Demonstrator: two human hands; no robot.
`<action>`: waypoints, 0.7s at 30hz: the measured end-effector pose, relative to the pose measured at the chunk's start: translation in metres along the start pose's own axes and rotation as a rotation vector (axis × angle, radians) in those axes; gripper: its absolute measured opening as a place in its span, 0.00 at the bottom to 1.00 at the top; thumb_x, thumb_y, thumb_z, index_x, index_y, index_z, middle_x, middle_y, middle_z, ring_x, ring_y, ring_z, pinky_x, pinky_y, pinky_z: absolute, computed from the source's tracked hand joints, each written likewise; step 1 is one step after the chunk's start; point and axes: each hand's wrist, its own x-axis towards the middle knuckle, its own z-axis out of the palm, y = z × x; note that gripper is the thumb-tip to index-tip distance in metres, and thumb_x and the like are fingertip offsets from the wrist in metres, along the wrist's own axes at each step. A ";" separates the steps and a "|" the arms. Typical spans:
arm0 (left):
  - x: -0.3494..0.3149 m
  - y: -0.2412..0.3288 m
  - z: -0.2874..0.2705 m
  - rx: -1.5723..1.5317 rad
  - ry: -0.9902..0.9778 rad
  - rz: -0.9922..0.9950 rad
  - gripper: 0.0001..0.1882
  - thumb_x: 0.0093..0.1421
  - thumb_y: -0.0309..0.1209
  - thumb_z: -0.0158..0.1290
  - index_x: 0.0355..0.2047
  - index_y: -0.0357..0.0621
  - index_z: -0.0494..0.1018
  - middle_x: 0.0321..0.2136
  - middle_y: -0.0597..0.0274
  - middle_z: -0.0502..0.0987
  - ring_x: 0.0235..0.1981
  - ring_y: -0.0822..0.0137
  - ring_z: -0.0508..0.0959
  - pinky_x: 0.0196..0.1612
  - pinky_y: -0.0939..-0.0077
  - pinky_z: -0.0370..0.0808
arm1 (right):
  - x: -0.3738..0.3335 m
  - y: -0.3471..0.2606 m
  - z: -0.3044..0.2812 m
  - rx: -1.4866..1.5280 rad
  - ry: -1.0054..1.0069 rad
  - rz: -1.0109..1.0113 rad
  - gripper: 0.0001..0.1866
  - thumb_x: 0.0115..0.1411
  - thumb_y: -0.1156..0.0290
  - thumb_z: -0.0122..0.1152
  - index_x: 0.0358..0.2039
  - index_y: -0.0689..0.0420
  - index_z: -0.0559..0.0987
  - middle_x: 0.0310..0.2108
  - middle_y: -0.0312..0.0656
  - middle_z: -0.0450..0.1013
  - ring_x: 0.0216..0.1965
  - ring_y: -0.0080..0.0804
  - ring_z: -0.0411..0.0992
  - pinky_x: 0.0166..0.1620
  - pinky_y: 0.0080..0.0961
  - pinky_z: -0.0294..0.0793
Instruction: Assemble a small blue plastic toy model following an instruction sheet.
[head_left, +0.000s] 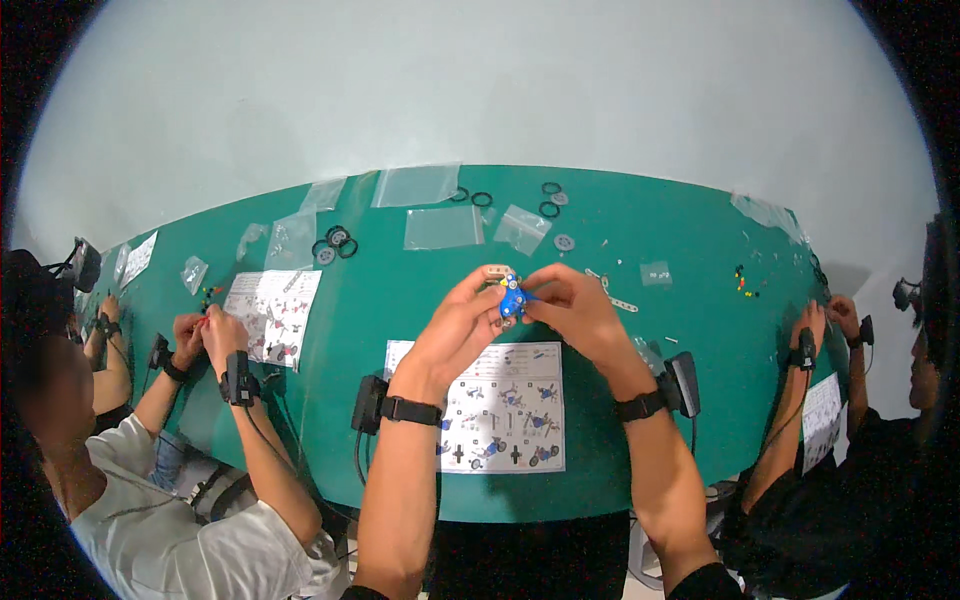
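Note:
A small blue toy assembly (514,302) with yellow and silvery bits is held up between my two hands, above the table. My left hand (458,322) is closed on its left side, thumb and fingers pinching it; a pale perforated strip (497,271) shows at those fingertips. On the other side, my right hand (572,310) has its fingers bent in and pinches the assembly's right edge. Exactly what the right fingertips grip is partly hidden. Below my hands lies a printed instruction sheet (500,410) with pictures of blue toy vehicles.
On the green table (350,420), clear bags (443,228), black rings (482,199) and grey wheels (564,242) lie beyond my hands. A perforated strip (623,304) lies to the right, near a small bag (656,273). Co-workers' hands (222,335) work at left and right.

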 end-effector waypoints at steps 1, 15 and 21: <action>0.001 -0.001 0.002 -0.032 0.013 -0.014 0.10 0.72 0.27 0.51 0.52 0.41 0.70 0.44 0.56 0.78 0.46 0.65 0.80 0.51 0.66 0.80 | -0.001 -0.002 0.001 -0.011 0.030 -0.006 0.14 0.59 0.77 0.68 0.46 0.62 0.78 0.37 0.45 0.82 0.39 0.27 0.80 0.41 0.24 0.77; 0.001 -0.005 0.005 -0.153 0.040 -0.038 0.11 0.72 0.29 0.53 0.52 0.43 0.72 0.44 0.59 0.79 0.44 0.67 0.80 0.49 0.69 0.80 | -0.003 0.007 0.011 -0.081 0.194 0.002 0.13 0.55 0.74 0.72 0.40 0.65 0.82 0.34 0.44 0.83 0.36 0.26 0.81 0.39 0.24 0.79; 0.000 -0.003 0.004 -0.092 0.059 -0.035 0.11 0.72 0.29 0.53 0.52 0.42 0.72 0.45 0.59 0.80 0.43 0.68 0.81 0.49 0.71 0.81 | -0.005 -0.003 0.010 0.003 0.179 0.041 0.14 0.55 0.74 0.72 0.40 0.68 0.84 0.35 0.45 0.84 0.37 0.27 0.81 0.42 0.24 0.80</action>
